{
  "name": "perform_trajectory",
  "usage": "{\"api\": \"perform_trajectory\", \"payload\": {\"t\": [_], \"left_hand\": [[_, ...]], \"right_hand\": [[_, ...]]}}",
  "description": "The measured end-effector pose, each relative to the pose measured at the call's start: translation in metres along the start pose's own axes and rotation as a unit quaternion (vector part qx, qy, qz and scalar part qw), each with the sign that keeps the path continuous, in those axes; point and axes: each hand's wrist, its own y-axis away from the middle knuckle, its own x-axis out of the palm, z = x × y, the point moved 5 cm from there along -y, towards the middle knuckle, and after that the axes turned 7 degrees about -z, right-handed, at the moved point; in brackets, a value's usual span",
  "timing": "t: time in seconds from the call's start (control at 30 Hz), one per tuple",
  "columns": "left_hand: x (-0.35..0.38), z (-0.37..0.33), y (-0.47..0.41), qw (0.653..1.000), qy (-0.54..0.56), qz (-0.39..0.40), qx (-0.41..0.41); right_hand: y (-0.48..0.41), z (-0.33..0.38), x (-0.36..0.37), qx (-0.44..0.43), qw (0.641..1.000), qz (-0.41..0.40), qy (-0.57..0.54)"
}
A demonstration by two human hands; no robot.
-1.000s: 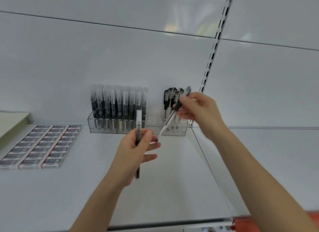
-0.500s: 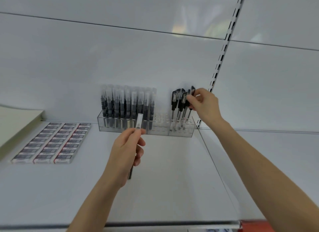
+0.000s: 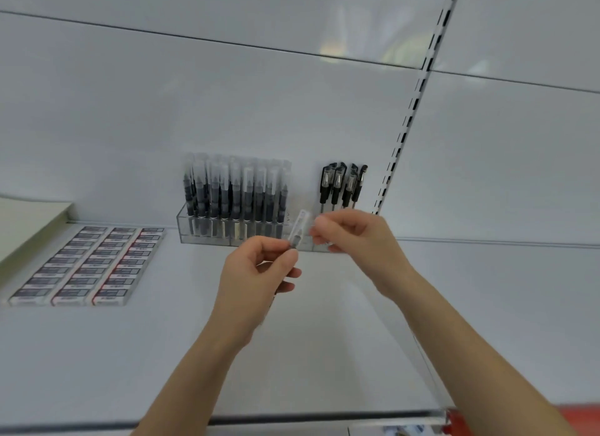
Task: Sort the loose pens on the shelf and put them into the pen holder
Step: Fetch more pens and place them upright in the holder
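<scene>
Mostly full pen holder (image 3: 207, 239), left grip (image 3: 256, 283) grasping loose pen (image 3: 299, 228), right grip (image 3: 360, 240) unclear

Clear, glossy plastic forms the pen holder (image 3: 207, 236); the standing pens (image 3: 240, 188) carry frosted, translucent plastic caps. The shelf (image 3: 162, 354) and back panel (image 3: 259, 94) are smooth white, the panel glossy with reflections.

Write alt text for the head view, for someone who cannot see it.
The left hand grips a clear-capped pen, with the right hand close beside its cap, in front of a clear pen holder on a white shelf. The holder carries many capped pens and a few black pens; small flat boxes lie to its left.
</scene>
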Motion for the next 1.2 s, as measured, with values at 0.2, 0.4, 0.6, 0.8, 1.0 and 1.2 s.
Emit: {"api": "perform_trajectory", "payload": {"t": [0.2,0.4,0.6,0.8,1.0,1.2], "left_hand": [[0.003,-0.001,-0.004,0.994,-0.094,0.032,0.052],[-0.034,0.038,-0.006,0.836,-0.528,0.101,0.110],[-0.044,0.057,-0.005,0.771,-0.619,0.133,0.075],[-0.045,0.059,-0.006,0.771,-0.619,0.117,0.089],[-0.045,0.059,-0.005,0.765,-0.626,0.130,0.080],[-0.045,0.058,-0.005,0.759,-0.631,0.139,0.080]], "right_hand": [[-0.003,0.003,0.000,-0.002,0.998,-0.024,-0.063],[-0.049,0.020,-0.034,-0.065,0.976,-0.203,-0.034],[-0.086,0.015,0.000,-0.112,0.972,-0.187,0.085],[-0.100,0.014,0.020,-0.129,0.970,-0.162,0.125],[-0.109,-0.010,0.038,-0.092,0.970,-0.094,0.206],[-0.104,-0.023,0.046,-0.061,0.961,-0.111,0.247]]}}
